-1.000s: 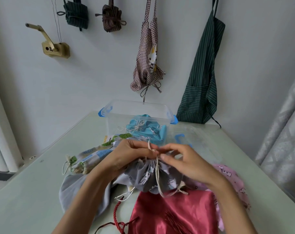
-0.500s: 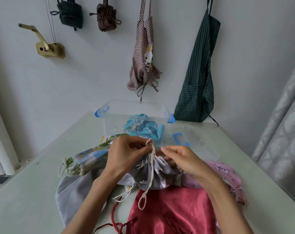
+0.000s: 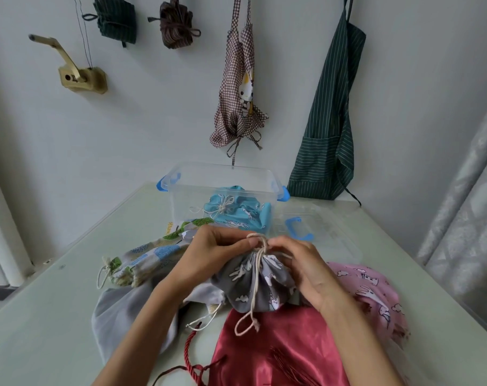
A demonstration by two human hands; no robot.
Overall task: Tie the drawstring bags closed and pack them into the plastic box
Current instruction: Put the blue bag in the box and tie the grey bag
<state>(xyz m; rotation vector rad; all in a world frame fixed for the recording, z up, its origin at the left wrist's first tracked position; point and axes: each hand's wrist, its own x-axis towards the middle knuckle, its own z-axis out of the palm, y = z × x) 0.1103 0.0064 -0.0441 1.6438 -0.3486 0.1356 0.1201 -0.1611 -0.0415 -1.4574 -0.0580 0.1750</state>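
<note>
Near edge of counter (image 3: 36,316): red bag (image 3: 278,355) lies flat, its dark red cord (image 3: 189,355) trailing left. Just behind it, grey bag (image 3: 259,285) sits bunched, mouth gathered at top, partly overlapping the red bag.

Left hand (image 3: 211,252) pinches the cream string (image 3: 260,246) at the gathered neck, thumb and fingers curled on it. Right hand (image 3: 300,263) fingers curled against the neck from the other side, gripping the string and fabric there. Hands nearly touching over the knot.

Vs 0.5 s ago: string loop now wraps tight over the neck, hands closer together, free end hangs straight down the front, its looped tail resting on the red bag. 1 s ago the string was still held up loose between the hands.

Left of grey bag: plain grey cloth (image 3: 125,316), then patterned bag (image 3: 145,260) toward the left edge. Right: pink bag (image 3: 370,291).

Farther back, centre: clear box (image 3: 223,176), blue clips, blue bag (image 3: 242,210) tied inside. Lid (image 3: 320,232) lies flat just right of the box.
</note>
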